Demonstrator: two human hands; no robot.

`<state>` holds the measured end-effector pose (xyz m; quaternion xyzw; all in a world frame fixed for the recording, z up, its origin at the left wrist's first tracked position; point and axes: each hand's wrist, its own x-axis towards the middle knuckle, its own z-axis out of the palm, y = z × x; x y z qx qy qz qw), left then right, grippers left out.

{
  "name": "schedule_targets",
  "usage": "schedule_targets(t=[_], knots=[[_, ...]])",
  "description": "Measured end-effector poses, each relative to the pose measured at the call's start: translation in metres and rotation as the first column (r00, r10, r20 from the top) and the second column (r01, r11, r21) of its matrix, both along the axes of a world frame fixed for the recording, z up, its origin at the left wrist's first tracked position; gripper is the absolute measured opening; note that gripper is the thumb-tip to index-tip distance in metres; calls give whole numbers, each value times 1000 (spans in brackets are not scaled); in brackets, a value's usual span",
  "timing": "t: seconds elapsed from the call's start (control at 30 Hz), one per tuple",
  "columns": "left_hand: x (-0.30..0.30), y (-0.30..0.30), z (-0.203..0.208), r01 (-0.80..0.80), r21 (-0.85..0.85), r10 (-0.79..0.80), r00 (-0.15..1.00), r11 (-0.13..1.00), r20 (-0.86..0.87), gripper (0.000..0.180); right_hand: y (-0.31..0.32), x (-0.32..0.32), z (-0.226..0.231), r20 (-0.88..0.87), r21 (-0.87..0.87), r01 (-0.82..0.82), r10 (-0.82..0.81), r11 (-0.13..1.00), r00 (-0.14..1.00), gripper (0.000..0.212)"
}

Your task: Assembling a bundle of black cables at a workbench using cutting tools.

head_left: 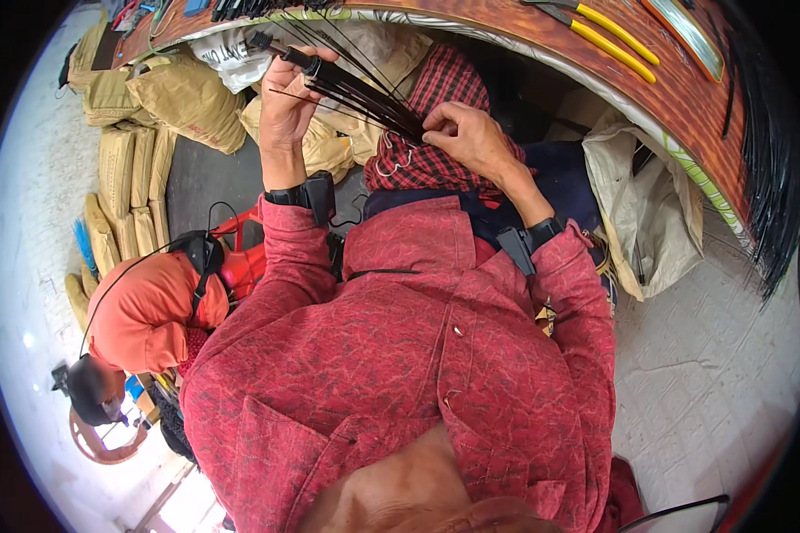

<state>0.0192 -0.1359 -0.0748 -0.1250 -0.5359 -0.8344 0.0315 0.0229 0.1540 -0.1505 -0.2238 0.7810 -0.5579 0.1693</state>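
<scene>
My left hand (pixel 284 98) is raised under the table's near edge, its fingers closed round the upper end of a bundle of thin black rods (pixel 369 105). The bundle looks much like a folded umbrella frame, with a ribbed black knob (pixel 260 41) and a thicker black collar (pixel 308 64) at that end. Several rods splay away from the rest. It slants down to the right, toward my lap. At its lower end my right hand (pixel 473 135) pinches rod tips between thumb and fingers; the exact grip is partly hidden. Red-and-black checked cloth (pixel 449 84) lies beneath, over my lap.
Yellow-handled pliers (pixel 615 43) lie on the wood-patterned table (pixel 542 31). Long black strands (pixel 767 169) hang off its right end. Below is a pale sack (pixel 649 213). Brown wrapped packs (pixel 124 173) are stacked at left, near a person in orange (pixel 156 306).
</scene>
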Motion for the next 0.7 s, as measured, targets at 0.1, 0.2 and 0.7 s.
schedule_targets(t=[0.1,0.2,0.7], knots=[[1,-2,0,-2,4,2,1000,1000,15,37,-4,1,3,-86,46,16,-12,999,996,17],[0,-1,-1,11,29,-12,999,1000,31,38,-7,3,8,-193,63,54,-41,997,980,16],[3,8,8,-16,-4,16,999,1000,52,39,-22,9,2,-472,-49,172,-174,984,864,8]])
